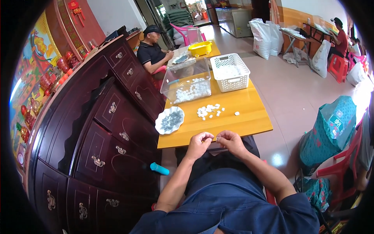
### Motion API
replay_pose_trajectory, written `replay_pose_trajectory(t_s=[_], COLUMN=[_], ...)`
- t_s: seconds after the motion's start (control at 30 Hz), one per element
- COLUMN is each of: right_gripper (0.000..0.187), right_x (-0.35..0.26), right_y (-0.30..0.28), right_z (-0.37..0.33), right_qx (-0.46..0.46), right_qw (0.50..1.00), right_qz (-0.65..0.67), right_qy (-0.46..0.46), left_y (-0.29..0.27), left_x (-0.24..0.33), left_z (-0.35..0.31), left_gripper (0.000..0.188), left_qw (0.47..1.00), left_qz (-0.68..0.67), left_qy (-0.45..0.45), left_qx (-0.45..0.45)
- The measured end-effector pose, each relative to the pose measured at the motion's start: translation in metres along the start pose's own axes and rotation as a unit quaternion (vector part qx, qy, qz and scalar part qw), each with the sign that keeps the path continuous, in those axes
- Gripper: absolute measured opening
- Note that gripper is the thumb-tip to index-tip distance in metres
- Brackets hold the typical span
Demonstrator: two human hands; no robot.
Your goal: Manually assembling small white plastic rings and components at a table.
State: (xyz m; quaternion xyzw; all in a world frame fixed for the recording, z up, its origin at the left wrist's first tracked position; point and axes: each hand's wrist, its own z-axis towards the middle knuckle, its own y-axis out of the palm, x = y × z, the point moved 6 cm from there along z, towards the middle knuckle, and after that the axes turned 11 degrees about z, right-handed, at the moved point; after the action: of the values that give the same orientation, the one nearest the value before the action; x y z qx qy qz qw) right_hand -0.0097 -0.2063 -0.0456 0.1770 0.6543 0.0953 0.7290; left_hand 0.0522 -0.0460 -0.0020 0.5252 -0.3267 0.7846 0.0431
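Just past the near edge of the yellow table (233, 124), my left hand (200, 144) and my right hand (232, 143) are held close together. Thumb and fingertips are pinched on each; whatever is between them is too small to make out. A loose group of small white pieces (208, 110) lies on the table beyond my hands, with one white piece (237, 113) apart to the right. To the left sits a white wavy-edged plate (159, 124) heaped with tiny grey parts. Behind these, a clear plastic bin (187, 84) holds many white pieces.
A white perforated basket (233, 85) and a yellow tub (199, 48) stand farther along the table, where another person (152, 52) sits at left. Dark wooden drawers (97, 144) line my left. A turquoise bottle (159, 169) is beside them. A large teal bag (327, 128) stands right.
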Motion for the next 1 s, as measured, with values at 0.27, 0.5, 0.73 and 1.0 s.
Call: replay_pose_trajectory(t_s=[0.27, 0.5, 0.73, 1.0], right_gripper=[0.014, 0.014, 0.014, 0.011], right_x=[0.001, 0.007, 0.003, 0.005], right_y=[-0.001, -0.002, 0.001, 0.003], right_z=[0.0, 0.001, 0.001, -0.001], right_qx=[0.026, 0.022, 0.009, -0.03], right_qw=[0.999, 0.999, 0.999, 0.999], right_qz=[0.023, -0.005, -0.027, -0.028], right_qy=[-0.02, -0.04, -0.045, -0.01], left_y=[0.002, 0.006, 0.004, 0.006], left_x=[0.006, 0.018, 0.02, 0.021], left_z=[-0.002, -0.004, -0.006, -0.007], left_gripper=[0.017, 0.024, 0.025, 0.027], left_qw=[0.999, 0.997, 0.994, 0.993], left_qz=[0.011, 0.054, 0.081, 0.098], left_qy=[0.028, 0.04, 0.045, 0.053], left_qx=[0.028, 0.043, 0.049, 0.041])
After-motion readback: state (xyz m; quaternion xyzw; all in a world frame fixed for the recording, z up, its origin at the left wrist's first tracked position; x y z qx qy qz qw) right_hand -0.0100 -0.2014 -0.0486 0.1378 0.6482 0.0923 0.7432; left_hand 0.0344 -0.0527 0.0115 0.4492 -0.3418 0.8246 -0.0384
